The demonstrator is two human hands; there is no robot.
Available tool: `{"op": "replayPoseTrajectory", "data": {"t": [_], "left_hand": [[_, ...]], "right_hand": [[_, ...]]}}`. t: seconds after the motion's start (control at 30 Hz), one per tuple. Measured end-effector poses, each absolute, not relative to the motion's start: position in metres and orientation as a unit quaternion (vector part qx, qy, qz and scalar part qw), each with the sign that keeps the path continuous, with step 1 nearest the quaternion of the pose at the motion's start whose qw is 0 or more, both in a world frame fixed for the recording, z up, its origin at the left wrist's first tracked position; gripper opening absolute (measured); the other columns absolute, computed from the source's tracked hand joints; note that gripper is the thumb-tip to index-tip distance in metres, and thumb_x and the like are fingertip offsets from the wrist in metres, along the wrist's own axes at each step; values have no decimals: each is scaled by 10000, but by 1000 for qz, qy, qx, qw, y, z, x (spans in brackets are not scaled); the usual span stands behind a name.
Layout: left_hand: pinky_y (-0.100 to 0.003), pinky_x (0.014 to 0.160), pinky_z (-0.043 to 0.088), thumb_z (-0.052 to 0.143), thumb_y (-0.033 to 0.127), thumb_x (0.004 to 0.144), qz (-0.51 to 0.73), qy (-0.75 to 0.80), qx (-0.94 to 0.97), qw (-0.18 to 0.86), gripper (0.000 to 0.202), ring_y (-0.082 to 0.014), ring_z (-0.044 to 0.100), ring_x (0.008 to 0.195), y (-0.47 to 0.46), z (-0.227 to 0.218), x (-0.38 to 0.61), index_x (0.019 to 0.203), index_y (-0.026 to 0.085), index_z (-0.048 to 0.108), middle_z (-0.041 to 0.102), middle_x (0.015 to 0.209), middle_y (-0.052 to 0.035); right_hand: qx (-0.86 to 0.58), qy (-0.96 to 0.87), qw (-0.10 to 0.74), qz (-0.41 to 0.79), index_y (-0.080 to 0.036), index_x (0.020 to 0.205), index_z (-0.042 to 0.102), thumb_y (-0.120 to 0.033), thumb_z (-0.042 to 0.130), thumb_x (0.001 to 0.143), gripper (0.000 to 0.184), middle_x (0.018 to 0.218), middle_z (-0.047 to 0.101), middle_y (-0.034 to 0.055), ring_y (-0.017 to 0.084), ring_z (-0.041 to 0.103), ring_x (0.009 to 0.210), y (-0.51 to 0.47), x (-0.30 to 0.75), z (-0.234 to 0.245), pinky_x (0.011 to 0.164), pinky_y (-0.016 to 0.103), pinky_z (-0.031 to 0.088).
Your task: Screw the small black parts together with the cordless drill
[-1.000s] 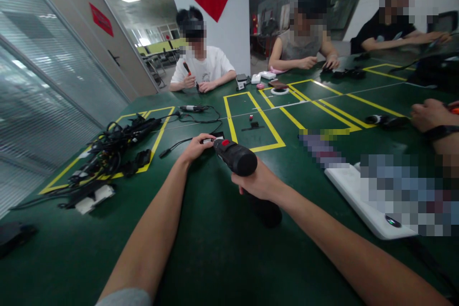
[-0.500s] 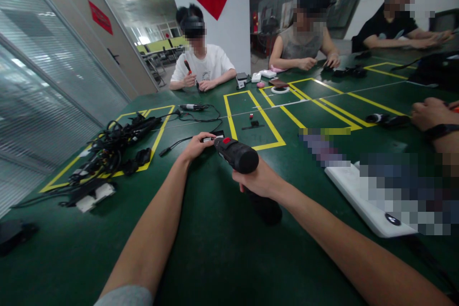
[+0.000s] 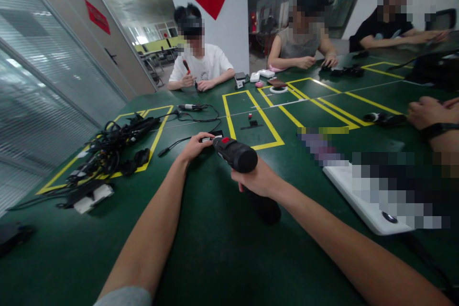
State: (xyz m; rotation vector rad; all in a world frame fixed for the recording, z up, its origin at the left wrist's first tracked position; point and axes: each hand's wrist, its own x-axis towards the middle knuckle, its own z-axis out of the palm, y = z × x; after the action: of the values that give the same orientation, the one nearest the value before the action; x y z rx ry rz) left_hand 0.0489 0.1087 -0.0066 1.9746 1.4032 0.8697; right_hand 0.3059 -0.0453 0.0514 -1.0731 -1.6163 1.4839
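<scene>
My right hand [image 3: 256, 179] is wrapped round the grip of a black cordless drill [image 3: 238, 157] with a red switch on top. The drill's nose points away from me, towards the fingers of my left hand [image 3: 194, 147]. Those fingers are closed on a small black-and-white device [image 3: 217, 133] on the green table. Most of that device is hidden behind the hand and the drill, and so is the drill's tip. A thin black cable [image 3: 175, 143] with a plug at its end lies just left of my left hand.
Tangled black cables [image 3: 107, 148] fill a yellow-taped area at left. Small black parts [image 3: 254, 123] lie in the taped rectangle ahead. A white device [image 3: 358, 201] stands at right, partly blurred. A co-worker opposite holds a screwdriver [image 3: 186, 66]; another person's hands [image 3: 426, 117] are at right.
The camera view has shifted very slightly. Both hands and the drill keep the same pose at the small device.
</scene>
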Motion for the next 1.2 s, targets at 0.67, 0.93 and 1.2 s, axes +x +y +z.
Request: {"op": "replayPoseTrajectory", "data": {"t": [0.67,0.93,1.2], "left_hand": [[-401,1081,389,694,416,730,335,527,722,298,382,-273,581,1168,108,-7,50,1036,191,731,673,1204,-90],[-412,1061,399,680,438,733,320,531,730,287,409,-277,585,1142,112,-11,45,1059,194,725,671,1201,-84],[-397,1045,419,683,441,728,321,532,730,283,398,-264,600,1113,114,-12,45,1045,207,734,685,1189,-72]], "right_hand": [[-419,-619,340,571,-166,1212,483,-114,628,703,531,633,581,-52,136,596,459,-46,307,54,459,250,473],[-434,-619,337,561,-172,1160,515,-111,623,699,478,623,582,-51,137,596,462,-48,307,57,455,244,468],[-420,-617,340,572,-183,1097,513,-116,628,701,417,656,577,-48,128,588,462,-47,307,54,455,247,475]]}}
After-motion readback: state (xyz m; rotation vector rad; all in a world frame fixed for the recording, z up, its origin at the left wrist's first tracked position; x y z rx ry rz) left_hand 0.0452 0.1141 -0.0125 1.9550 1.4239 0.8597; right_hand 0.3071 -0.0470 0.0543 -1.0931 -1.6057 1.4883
